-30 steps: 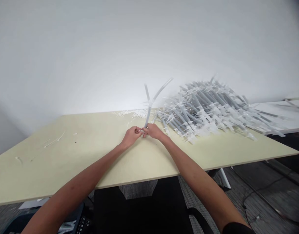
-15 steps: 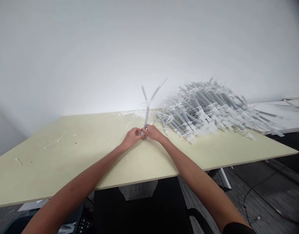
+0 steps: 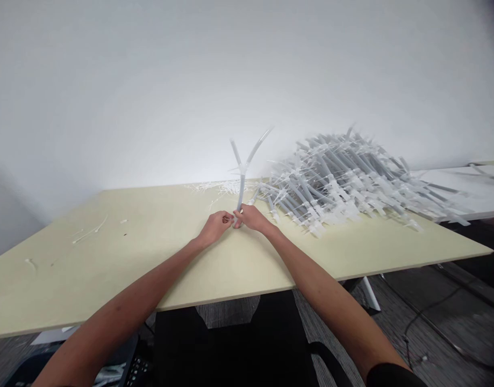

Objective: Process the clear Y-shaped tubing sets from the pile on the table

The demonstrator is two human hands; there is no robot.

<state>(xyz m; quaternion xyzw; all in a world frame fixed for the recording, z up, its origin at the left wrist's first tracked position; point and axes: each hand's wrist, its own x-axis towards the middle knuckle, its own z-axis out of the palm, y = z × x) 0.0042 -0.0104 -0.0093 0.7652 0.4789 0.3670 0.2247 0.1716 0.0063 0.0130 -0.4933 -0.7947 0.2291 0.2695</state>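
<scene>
A Y-shaped piece of clear plastic tubing (image 3: 242, 189) stands upright above the table, its two branches spreading at a white joint. Thin tie ends stick out from that joint. My right hand (image 3: 251, 217) is closed around the tubing's lower end and hides most of it. Just left of that end, my left hand (image 3: 215, 226) is closed in a pinch. What its fingers grip is too small to make out. Both hands are close together over the tabletop.
A large heap of similar tubing pieces (image 3: 343, 177) covers the table's right side. Thin white scraps (image 3: 226, 187) lie along the back edge. Loose cable ties (image 3: 89, 234) are scattered at left on the pale table (image 3: 150, 269). Below stands a dark basket (image 3: 128, 368).
My left hand has shifted slightly left, opening a small gap from the right hand. The tubing's top has moved a little left.
</scene>
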